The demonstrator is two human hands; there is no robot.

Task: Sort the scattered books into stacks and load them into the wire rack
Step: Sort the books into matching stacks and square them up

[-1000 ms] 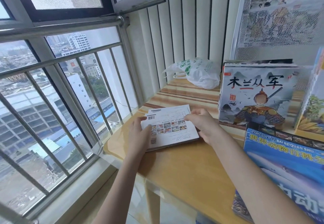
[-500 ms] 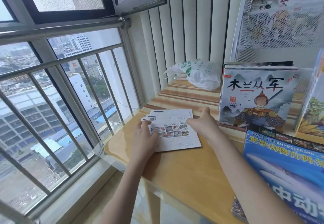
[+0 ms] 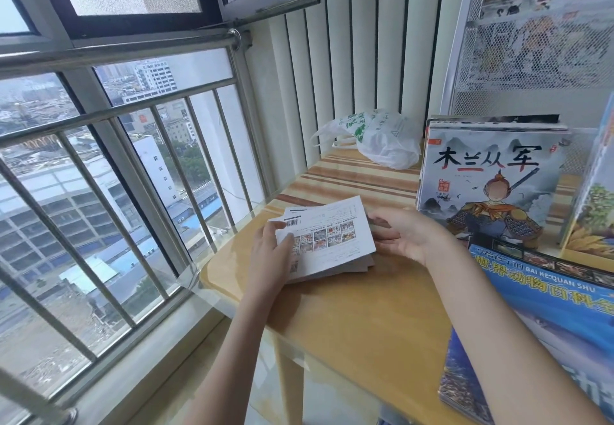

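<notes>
Head view: your left hand and right hand clasp the thin booklet stack at its short ends — long axis running between them, on the table, wire rack up right, nearer your right hand.

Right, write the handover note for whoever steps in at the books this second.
Left hand: grips the left edge of the small white booklet stack.
Right hand: holds the stack's right edge.
The stack sits on the wooden table, uneven.
Done: a row of picture books stands upright by the mesh rack, which holds a book up top.
Left: square the booklets and rack them; the blue encyclopedia lies flat at the right.
</notes>
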